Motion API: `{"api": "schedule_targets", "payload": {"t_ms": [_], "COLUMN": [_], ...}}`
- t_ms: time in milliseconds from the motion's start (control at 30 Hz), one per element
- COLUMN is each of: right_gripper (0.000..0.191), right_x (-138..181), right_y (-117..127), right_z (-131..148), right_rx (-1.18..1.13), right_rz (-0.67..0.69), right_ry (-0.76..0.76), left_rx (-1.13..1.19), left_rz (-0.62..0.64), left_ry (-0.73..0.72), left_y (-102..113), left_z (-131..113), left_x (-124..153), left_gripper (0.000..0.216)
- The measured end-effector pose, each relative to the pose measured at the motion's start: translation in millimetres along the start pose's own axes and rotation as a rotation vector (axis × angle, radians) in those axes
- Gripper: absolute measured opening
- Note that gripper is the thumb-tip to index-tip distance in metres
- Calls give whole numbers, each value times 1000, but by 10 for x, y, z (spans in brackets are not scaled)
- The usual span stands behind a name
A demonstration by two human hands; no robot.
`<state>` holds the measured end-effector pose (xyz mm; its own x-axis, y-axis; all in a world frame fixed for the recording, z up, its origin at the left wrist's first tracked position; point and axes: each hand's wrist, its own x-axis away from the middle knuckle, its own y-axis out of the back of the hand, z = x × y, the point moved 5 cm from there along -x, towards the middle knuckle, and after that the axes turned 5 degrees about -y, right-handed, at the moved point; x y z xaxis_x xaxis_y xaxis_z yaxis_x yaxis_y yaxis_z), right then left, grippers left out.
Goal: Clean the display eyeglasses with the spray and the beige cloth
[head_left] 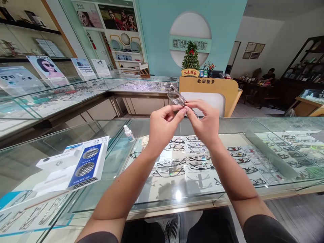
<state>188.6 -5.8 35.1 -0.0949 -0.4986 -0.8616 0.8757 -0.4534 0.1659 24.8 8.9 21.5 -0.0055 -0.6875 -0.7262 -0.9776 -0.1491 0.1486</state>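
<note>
My left hand (164,128) and right hand (208,123) meet, both pinching the glasses (174,95) above the near surface (164,199). I'd best grip lightly, clear of the lenses (176,98); exactly where each hand pinches, I can't quite tell.

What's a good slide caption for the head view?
The left hand and right hand hold glasses over a glass display case.

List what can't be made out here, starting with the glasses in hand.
- Head view: parts of the glasses, hidden by the left hand and right hand.
- Head view: the stretch of counter behind the right forearm.
- Head view: print on the bottle, too small.
- Head view: part of the shoe, cut off by the bottom edge.
</note>
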Motion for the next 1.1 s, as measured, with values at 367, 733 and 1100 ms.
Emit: {"api": "schedule_targets", "payload": {"t_ms": [367,733,1100], "right_gripper": [19,42,53], "right_x": [162,640,717], "right_y": [-96,233,145], "right_z": [143,-863,-1185], "right_rx": [102,269,412], "right_rz": [117,-130,-20], "right_ry": [-5,-260,-252], "left_rx": [156,-382,-823], "left_rz": [87,749,1266], "left_ry": [102,178,321], "left_y": [110,102,-217], "left_z": [221,416,928], "left_x": [-203,-194,109], "left_gripper": [37,26,22]}}
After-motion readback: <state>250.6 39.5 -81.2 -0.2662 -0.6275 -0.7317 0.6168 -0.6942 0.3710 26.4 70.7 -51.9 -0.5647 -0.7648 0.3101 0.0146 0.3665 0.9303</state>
